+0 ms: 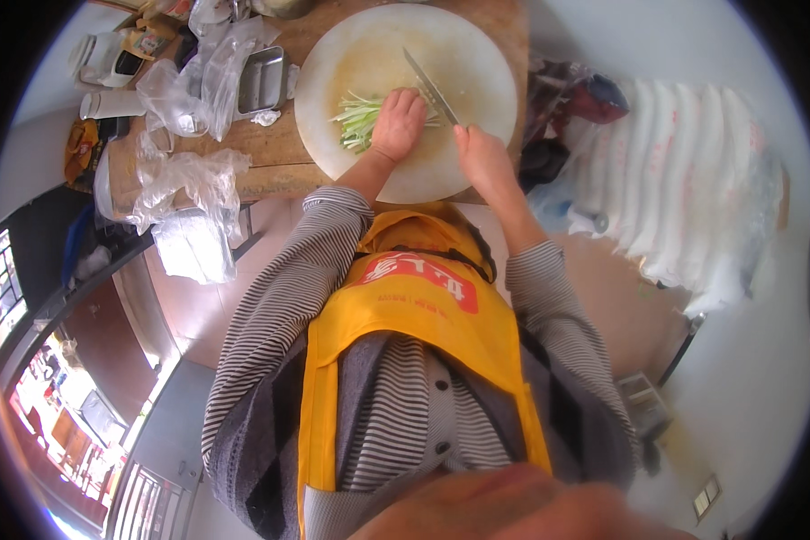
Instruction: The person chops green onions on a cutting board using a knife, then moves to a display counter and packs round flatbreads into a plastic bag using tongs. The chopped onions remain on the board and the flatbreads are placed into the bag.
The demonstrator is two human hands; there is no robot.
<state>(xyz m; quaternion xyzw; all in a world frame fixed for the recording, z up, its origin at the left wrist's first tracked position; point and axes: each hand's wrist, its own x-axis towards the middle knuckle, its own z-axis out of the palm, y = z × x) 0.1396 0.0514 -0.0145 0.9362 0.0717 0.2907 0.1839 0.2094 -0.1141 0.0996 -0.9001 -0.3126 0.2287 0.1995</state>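
Observation:
A bunch of cut green stalks, like scallions or chives, lies on the round white cutting board. My left hand presses down on the stalks, its fingers bent over their right end. In my right hand is the handle of a kitchen knife, its blade pointing up and to the left across the board, just right of my left hand. Some green ends show between my left hand and the blade. The middle of the board has a yellowish stain.
The board rests on a wooden table. Left of it stand a rectangular metal tin, crumpled clear plastic bags and a white cup-like container. Stacked white sacks and dark bags are to the right.

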